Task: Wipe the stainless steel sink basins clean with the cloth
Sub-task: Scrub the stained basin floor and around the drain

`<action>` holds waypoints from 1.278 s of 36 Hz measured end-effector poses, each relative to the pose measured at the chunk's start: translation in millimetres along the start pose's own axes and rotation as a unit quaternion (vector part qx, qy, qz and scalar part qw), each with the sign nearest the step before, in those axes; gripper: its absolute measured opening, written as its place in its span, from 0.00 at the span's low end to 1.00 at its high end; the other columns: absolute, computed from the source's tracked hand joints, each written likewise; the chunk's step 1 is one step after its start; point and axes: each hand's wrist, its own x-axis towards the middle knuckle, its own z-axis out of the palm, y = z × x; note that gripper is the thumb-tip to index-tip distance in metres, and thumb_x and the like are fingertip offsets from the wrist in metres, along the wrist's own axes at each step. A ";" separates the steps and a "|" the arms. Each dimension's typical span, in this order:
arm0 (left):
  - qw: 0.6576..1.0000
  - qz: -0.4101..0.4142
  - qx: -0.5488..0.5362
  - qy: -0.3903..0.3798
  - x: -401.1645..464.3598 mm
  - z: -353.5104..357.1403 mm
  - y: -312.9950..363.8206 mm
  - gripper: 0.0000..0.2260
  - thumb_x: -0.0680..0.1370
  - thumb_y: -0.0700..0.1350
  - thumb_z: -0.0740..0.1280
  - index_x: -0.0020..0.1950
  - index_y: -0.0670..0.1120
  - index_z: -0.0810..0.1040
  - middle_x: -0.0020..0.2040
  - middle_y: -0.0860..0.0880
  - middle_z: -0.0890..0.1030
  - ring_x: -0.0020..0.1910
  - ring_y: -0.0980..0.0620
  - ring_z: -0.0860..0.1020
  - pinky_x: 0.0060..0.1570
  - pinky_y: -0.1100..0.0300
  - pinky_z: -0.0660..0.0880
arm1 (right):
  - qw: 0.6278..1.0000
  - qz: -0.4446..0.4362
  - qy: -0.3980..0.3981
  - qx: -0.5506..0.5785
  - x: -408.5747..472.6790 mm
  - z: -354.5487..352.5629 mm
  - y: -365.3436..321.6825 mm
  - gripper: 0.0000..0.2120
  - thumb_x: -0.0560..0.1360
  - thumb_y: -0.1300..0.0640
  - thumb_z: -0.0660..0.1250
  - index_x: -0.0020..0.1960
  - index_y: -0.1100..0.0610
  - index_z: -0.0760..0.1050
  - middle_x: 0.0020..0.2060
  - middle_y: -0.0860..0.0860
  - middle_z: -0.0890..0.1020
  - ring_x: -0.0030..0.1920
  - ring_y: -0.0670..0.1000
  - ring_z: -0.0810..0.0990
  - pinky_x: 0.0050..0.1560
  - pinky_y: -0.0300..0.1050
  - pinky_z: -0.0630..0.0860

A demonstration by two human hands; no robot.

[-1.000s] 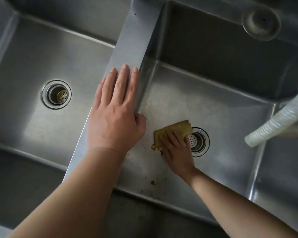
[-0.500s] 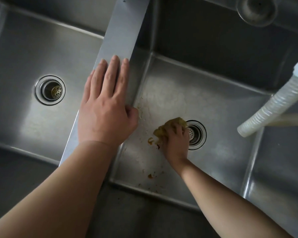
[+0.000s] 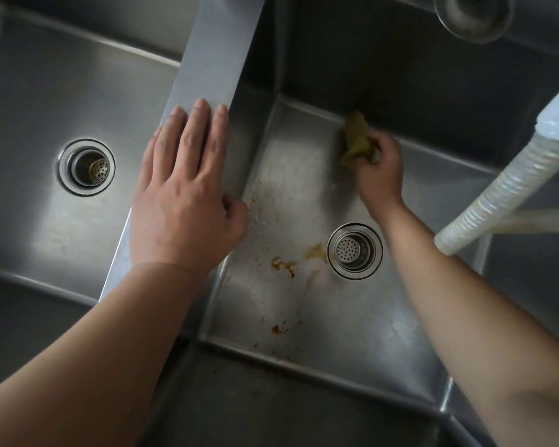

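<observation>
While the left hand (image 3: 188,201) lies flat with fingers straight on the divider (image 3: 217,59) between the basins, bracing only, wiping is far from done. Nearest the wrist of the right hand (image 3: 380,171), orange-brown stains (image 3: 283,264) sit on the right basin (image 3: 304,175) floor beside the drain strainer (image 3: 354,251), with more specks toward the near edge; all untouched. The right hand's fingers curl around the cloth (image 3: 357,140), bunched, pressing it where floor meets back wall, just beyond its fingertips. Left basin (image 3: 29,124), beyond the left hand's knuckles, looks dull but shows no obvious grime; can't tell whether wiped. Hose (image 3: 497,195) hangs right of the right hand. Estimate: early, most of the floor left.
</observation>
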 end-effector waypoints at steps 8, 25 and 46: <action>1.000 0.002 -0.001 -0.004 -0.3 -0.6 0.8 0.39 0.71 0.45 0.67 0.81 0.44 0.57 0.80 0.43 0.60 0.79 0.40 0.57 0.78 0.45 0.54 | 0.902 0.195 -0.244 0.299 30.1 -17.1 -1.6 0.12 0.79 0.65 0.60 0.55 0.52 0.78 0.47 0.52 0.81 0.43 0.51 0.82 0.44 0.45 0.80; 1.000 -0.001 -0.007 -0.002 -0.1 -0.6 1.7 0.41 0.69 0.44 0.67 0.81 0.44 0.57 0.80 0.42 0.61 0.79 0.40 0.57 0.78 0.46 0.53 | 0.908 -0.102 -0.190 -0.360 -18.7 56.4 36.4 0.35 0.79 0.35 0.51 0.81 0.49 0.48 0.81 0.53 0.46 0.80 0.58 0.42 0.78 0.58 0.42; 1.000 -0.006 -0.010 -0.009 -1.0 -1.7 1.8 0.42 0.69 0.44 0.70 0.81 0.45 0.56 0.80 0.42 0.60 0.79 0.39 0.57 0.78 0.45 0.54 | 0.908 -0.046 -0.137 -0.394 -76.7 -19.7 124.6 0.26 0.82 0.48 0.55 0.79 0.39 0.54 0.80 0.49 0.54 0.80 0.55 0.49 0.75 0.58 0.44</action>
